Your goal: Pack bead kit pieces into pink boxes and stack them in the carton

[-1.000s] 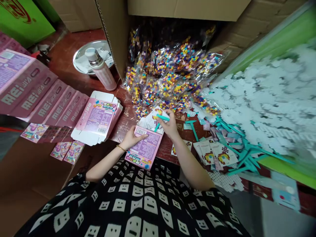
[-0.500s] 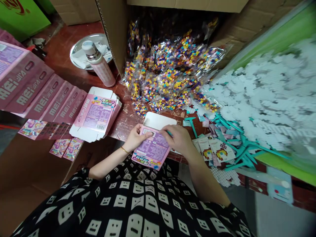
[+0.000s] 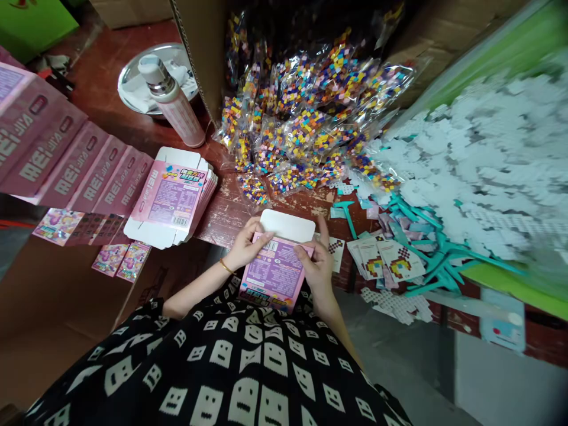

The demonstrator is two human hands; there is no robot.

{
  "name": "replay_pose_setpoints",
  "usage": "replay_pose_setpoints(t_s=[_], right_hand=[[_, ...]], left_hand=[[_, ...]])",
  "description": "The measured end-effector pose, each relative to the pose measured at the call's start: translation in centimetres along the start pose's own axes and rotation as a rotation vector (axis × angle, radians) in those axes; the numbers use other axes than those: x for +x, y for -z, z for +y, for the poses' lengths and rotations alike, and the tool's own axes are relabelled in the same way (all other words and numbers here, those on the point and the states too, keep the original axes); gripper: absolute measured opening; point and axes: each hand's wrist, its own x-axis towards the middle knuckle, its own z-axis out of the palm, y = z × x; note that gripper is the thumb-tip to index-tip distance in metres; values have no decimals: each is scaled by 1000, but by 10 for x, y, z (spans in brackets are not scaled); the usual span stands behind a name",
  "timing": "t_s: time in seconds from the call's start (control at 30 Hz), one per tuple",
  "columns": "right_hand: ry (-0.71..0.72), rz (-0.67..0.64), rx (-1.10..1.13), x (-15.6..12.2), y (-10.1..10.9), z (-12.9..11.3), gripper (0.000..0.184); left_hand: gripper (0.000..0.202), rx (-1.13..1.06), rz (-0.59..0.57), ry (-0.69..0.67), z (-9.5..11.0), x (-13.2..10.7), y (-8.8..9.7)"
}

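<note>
One pink-and-purple box (image 3: 273,273), white flap (image 3: 287,226) open at its far end, is at near centre, above the lap. The left hand (image 3: 247,244) is clamped on its left edge, the right hand (image 3: 318,263) on its right. Stacked flat cartons (image 3: 171,195) lie left; bagged cubes (image 3: 306,130), far; teal tools (image 3: 444,266), right.

Black garment (image 3: 235,364) with pale square-face motifs (image 3: 275,358) throughout. Thin bracelet (image 3: 227,267), seemingly gold-toned, just behind the left hand (image 3: 246,242); finish blurred.
</note>
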Motion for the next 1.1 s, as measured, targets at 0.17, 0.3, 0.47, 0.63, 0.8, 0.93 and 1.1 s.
replay_pose_setpoints(t_s=[0.17, 0.3, 0.47, 0.63, 0.8, 0.93, 1.1], right_hand=[[53, 214, 94, -3, -8, -13, 39], [-4, 101, 223, 6, -2, -24, 46], [-105, -170, 131, 30, 17, -29, 11], [-174, -387, 190, 35, 30, -32, 14], [-176, -475, 45, 31, 45, -30, 35], [-152, -35, -21, 34, 53, -29, 35], [-88, 123, 186, 43, 37, -48, 55]], left_hand=[[50, -219, 134, -42, 6, 3, -9], [39, -131, 51, 42, 22, 4, -7], [35, -121, 111, 121, 28, 2, -7], [38, 17, 62, -88, 19, -2, -10], [51, -78, 75, 25, -5, -3, -6], [65, -314, -237, 275, -14, -24, 9], [48, -296, -22, 163, 24, -43, 55]])
